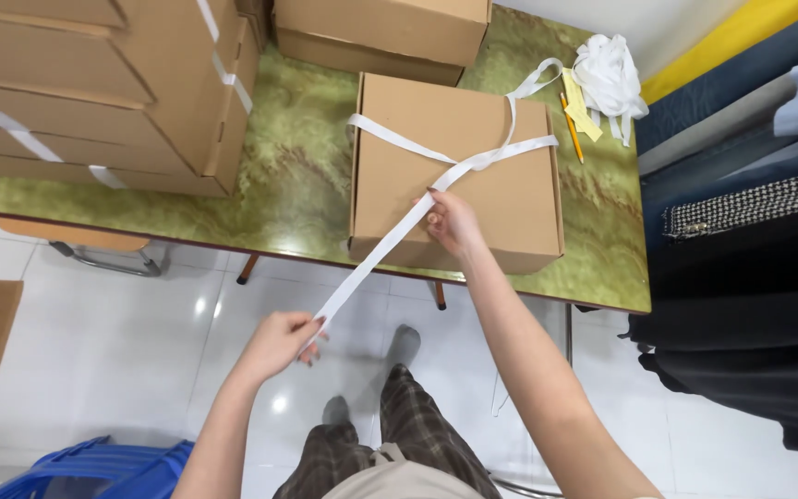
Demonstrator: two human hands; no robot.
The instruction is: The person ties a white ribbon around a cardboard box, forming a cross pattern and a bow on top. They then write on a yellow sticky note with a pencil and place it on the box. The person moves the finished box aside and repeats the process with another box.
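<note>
Pinching the free end of a white strap (390,242), the left hand (279,340) pulls it taut below the counter (297,185) edge. The right hand (453,222) grips the same strap atop a cardboard box (501,199), where it crosses itself. Beyond lie a bundle of strap (610,76), a pencil (572,127) and stacked boxes (103,88), cut off by the frame.

A flat brown cardboard box (459,166) lies closed on the green marbled table, a little right of the frame's centre, its near edge at the table's front. A white ribbon (390,242) crosses its lid in two bands, then runs taut and diagonal off the front edge toward the lower middle of the frame.
</note>
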